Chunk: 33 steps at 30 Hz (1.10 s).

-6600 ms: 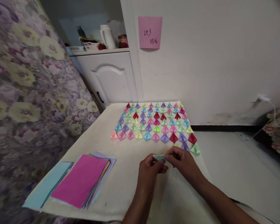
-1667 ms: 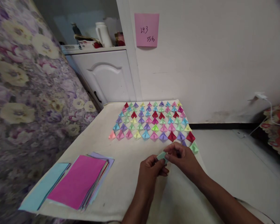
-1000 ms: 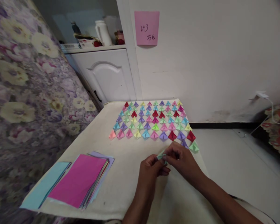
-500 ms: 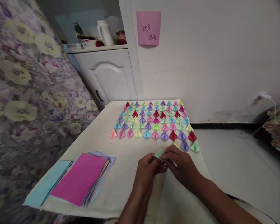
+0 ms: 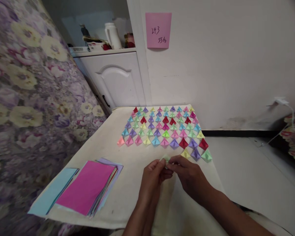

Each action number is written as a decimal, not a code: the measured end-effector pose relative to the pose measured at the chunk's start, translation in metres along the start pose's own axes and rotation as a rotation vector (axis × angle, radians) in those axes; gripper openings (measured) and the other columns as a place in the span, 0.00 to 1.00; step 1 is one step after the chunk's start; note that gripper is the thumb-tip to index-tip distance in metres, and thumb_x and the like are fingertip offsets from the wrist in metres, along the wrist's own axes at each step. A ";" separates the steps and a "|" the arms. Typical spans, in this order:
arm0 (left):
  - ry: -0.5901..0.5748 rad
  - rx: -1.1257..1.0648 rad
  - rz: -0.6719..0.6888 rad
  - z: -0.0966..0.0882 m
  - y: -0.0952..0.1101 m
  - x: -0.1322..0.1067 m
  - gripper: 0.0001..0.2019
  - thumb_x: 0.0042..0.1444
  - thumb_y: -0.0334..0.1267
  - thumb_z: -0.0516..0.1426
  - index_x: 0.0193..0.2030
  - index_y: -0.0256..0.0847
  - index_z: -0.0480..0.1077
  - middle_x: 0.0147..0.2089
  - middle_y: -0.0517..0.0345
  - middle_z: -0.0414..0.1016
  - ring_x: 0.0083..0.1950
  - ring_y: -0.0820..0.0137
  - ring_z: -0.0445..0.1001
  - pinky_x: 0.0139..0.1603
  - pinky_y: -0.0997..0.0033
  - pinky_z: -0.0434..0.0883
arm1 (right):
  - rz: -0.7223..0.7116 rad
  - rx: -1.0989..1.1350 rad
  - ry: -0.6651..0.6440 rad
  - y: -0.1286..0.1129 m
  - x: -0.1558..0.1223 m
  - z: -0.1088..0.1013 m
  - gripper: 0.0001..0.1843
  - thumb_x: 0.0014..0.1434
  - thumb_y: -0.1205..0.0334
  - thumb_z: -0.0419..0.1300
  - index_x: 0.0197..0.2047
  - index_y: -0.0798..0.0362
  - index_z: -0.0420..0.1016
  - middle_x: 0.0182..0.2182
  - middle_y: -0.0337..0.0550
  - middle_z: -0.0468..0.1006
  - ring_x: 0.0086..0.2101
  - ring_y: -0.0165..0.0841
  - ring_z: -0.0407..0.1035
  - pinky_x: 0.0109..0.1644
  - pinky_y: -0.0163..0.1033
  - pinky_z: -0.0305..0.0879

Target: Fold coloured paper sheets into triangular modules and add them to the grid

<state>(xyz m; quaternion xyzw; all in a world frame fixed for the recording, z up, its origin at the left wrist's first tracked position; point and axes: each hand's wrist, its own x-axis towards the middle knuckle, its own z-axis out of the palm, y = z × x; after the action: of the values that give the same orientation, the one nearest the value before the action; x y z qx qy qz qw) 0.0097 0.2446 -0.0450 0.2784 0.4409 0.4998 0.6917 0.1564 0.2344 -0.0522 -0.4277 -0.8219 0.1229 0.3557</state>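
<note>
Low in the frame's centre, her left hand (image 5: 153, 173) and right hand (image 5: 188, 172) together pinch a small pale-green folded paper (image 5: 165, 158) above the table (image 5: 127, 190).

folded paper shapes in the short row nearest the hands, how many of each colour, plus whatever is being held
yellow folded paper pyramid: 1
purple folded paper pyramid: 1
green folded paper pyramid: 1
pale green folded paper piece, pinched between left hand and right hand: 1
total: 4
</note>
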 end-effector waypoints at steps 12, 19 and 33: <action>-0.001 0.228 0.045 -0.002 -0.004 -0.001 0.09 0.49 0.40 0.61 0.29 0.33 0.71 0.22 0.58 0.73 0.23 0.75 0.71 0.28 0.77 0.69 | 0.345 0.378 0.218 0.002 0.008 -0.013 0.09 0.58 0.65 0.54 0.40 0.50 0.74 0.36 0.43 0.73 0.34 0.32 0.69 0.34 0.35 0.66; -0.113 0.346 0.053 0.009 -0.006 -0.005 0.07 0.49 0.36 0.59 0.27 0.34 0.69 0.19 0.59 0.72 0.22 0.75 0.68 0.26 0.77 0.66 | 0.668 0.685 0.029 0.014 0.012 -0.009 0.07 0.51 0.59 0.61 0.29 0.55 0.72 0.23 0.37 0.72 0.25 0.28 0.64 0.29 0.33 0.60; -0.180 0.325 0.072 0.007 -0.006 -0.006 0.03 0.49 0.31 0.57 0.27 0.35 0.67 0.18 0.61 0.70 0.21 0.76 0.65 0.25 0.78 0.61 | 0.801 1.142 -0.040 0.017 0.011 -0.010 0.11 0.49 0.58 0.63 0.25 0.56 0.69 0.17 0.33 0.67 0.15 0.20 0.55 0.19 0.29 0.51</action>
<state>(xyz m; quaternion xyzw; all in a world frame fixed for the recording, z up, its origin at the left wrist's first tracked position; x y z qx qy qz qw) 0.0176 0.2375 -0.0453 0.4455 0.4420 0.4194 0.6559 0.1691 0.2524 -0.0481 -0.4416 -0.4142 0.6653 0.4368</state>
